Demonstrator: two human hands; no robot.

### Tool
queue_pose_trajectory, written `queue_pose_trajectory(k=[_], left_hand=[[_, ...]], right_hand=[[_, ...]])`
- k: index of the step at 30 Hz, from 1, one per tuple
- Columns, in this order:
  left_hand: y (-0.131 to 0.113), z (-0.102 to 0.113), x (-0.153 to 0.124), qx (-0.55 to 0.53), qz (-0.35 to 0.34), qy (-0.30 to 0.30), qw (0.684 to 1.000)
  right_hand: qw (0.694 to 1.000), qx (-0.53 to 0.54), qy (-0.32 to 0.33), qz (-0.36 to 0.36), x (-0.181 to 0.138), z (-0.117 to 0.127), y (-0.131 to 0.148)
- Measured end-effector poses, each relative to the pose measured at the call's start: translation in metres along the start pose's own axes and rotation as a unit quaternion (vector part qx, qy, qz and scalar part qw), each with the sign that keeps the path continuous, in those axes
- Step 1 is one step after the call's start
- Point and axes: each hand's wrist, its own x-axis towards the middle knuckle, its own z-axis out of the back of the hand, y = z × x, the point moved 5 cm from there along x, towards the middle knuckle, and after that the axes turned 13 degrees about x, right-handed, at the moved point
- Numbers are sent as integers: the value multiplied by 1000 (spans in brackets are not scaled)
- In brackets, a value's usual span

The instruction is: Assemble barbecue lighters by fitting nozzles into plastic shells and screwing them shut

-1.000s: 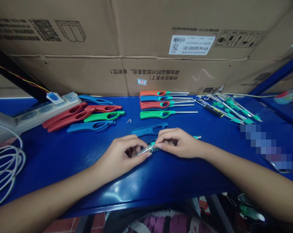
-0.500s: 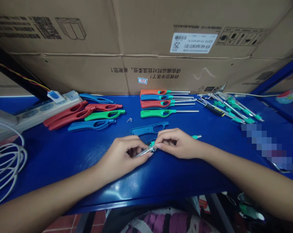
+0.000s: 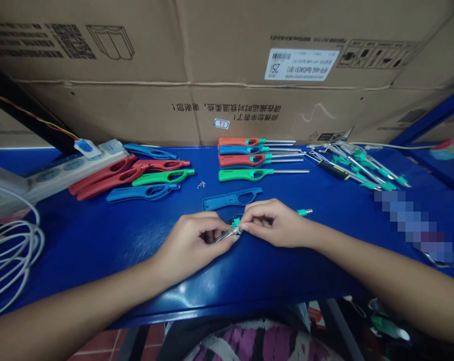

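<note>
My left hand (image 3: 198,235) is closed around a clear lighter fuel tube (image 3: 227,234), which slants up to the right. Fingertips of my right hand (image 3: 266,222) pinch at the tube's upper end; any small part between them is hidden. A green plastic piece (image 3: 236,221) shows right behind that end. Just beyond my hands lies a blue lighter handle half (image 3: 230,199), its hollow side up. More blue plastic (image 3: 227,216) is mostly covered by my hands. A green-tipped metal piece (image 3: 305,212) pokes out past my right wrist.
Assembled lighters (image 3: 245,175) lie in a row at the back. Loose handle shells (image 3: 144,193) sit left, by a power strip (image 3: 61,170). Small screws (image 3: 201,185) are between. Green-and-metal lighter parts (image 3: 362,165) and a screwdriver (image 3: 334,170) lie right. A cardboard box (image 3: 136,110) stands behind.
My left hand has edged slightly right and up along with the tube, closer to my right fingertips. My right hand keeps its pinch at the tube's end.
</note>
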Motion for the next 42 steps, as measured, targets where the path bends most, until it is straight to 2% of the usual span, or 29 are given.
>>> queue_pose_trajectory(k=[4,9,16,24,31,36,39,42], left_hand=[[-2,2,-1,9,-10,-10,1000],[-9,11,-1,28,-46,-54,997],[-9,14,-1,58,-72,-56,994],[-8,15,0,48,-76,-65,994],[-11,9,-2,69,-101,-52,991],[-11,15,-1,96,-118,-50,987],[-10,23,2,118,-138,-19,983],[-9,30,4,150,-153,20,977]], right_hand=[[1000,10,-6,-4,0,0,1],[992,101,-15,-67,1,3,-4],[984,168,-21,-56,4,4,-5],[980,186,-33,-57,4,5,-5],[986,156,-26,-49,4,4,-3],[990,132,-21,-54,3,3,-2],[990,121,-26,-63,2,4,-4],[983,158,-30,-84,-1,4,-8]])
